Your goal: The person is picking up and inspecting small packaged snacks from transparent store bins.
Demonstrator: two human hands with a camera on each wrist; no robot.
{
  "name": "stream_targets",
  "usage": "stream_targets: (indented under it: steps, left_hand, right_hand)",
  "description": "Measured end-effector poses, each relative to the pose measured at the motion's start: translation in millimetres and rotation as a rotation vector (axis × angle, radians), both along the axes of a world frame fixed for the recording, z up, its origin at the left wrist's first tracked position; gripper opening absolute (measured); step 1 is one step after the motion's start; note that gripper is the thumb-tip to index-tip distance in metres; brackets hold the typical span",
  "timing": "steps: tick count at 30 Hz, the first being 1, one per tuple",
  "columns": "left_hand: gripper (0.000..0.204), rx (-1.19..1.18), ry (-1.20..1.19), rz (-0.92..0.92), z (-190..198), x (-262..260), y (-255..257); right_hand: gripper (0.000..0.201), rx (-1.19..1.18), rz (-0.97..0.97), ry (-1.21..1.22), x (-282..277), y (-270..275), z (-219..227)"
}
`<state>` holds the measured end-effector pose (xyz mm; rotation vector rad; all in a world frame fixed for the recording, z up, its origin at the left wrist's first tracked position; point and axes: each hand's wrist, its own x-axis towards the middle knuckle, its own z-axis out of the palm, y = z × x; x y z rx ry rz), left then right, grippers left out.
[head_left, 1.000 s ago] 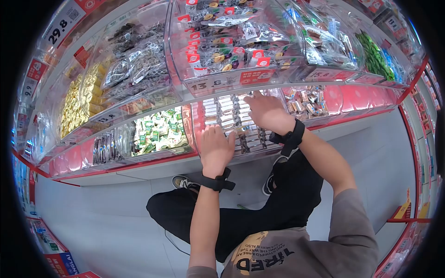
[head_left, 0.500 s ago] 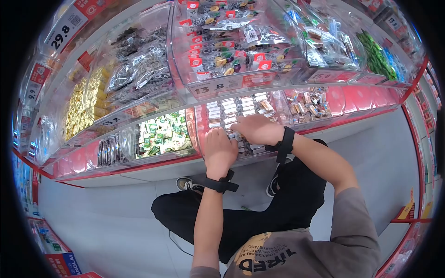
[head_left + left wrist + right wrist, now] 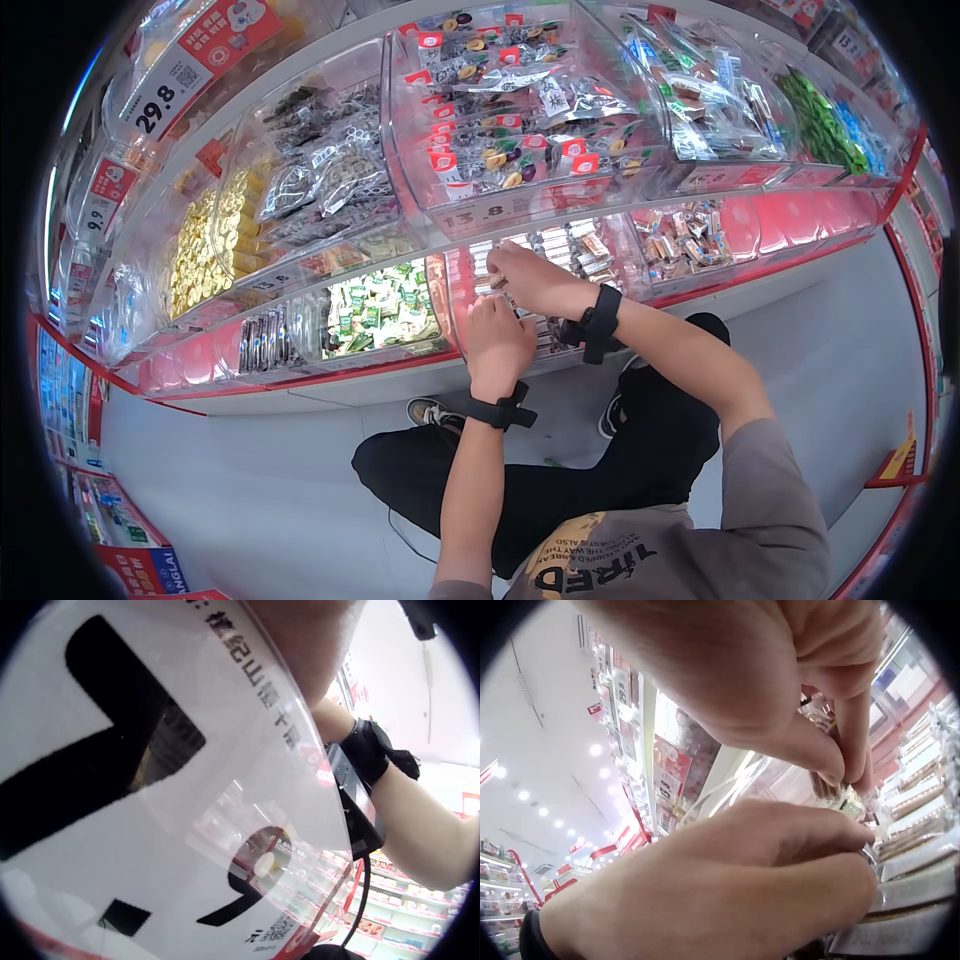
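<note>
My right hand (image 3: 545,285) is over the lower bin of white-wrapped packets (image 3: 590,250). In the right wrist view, my right hand (image 3: 780,690) pinches a small brown wrapped packet (image 3: 823,786) between thumb and fingers. Just below it lies my left hand (image 3: 735,877), fingers loosely bent, tips beside the rows of packets (image 3: 922,802); I see nothing clearly held there. From the head view, my left hand (image 3: 500,345) is at the bin's front edge, close to the right. A price label (image 3: 187,825) fills much of the left wrist view.
Green-and-white sweets (image 3: 380,305) fill the bin to the left, small brown packets (image 3: 685,240) the one to the right. Above, a shelf edge carries a price label (image 3: 485,213) and clear bins of bagged snacks (image 3: 520,120). My legs (image 3: 420,465) are below.
My right hand has come back from the far part of the bin towards my left hand, and a small packet shows at its fingertips. The head view has shifted slightly left.
</note>
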<state>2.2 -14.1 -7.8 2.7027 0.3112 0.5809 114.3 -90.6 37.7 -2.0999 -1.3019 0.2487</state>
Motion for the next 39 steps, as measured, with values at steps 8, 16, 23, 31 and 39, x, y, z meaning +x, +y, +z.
stream_targets:
  steps: [8,16,23,31,39]
  left_hand:
    - [0.037,-0.087,0.064,0.014,9.4,-1.7,-3.6]
    - [0.042,-0.087,0.088,0.049,14.2,-4.8,-7.7]
    - [0.036,-0.135,0.047,0.057,16.4,-5.2,-8.6]
    - [0.026,0.079,-0.096,0.074,19.5,-9.0,-12.6]
    - [0.025,-0.034,0.032,0.095,19.8,-7.2,-11.5]
  right_hand:
    - [0.03,0.095,-0.144,0.137,7.5,29.1,-10.3]
    - [0.028,0.024,0.072,0.18,29.6,31.0,-23.3]
    - [0.022,-0.042,0.02,0.169,23.0,34.7,-21.6]
    - [0.027,-0.027,0.105,-0.008,31.2,30.6,-25.1]
    - [0.023,-0.224,0.177,-0.007,36.1,32.4,-24.8]
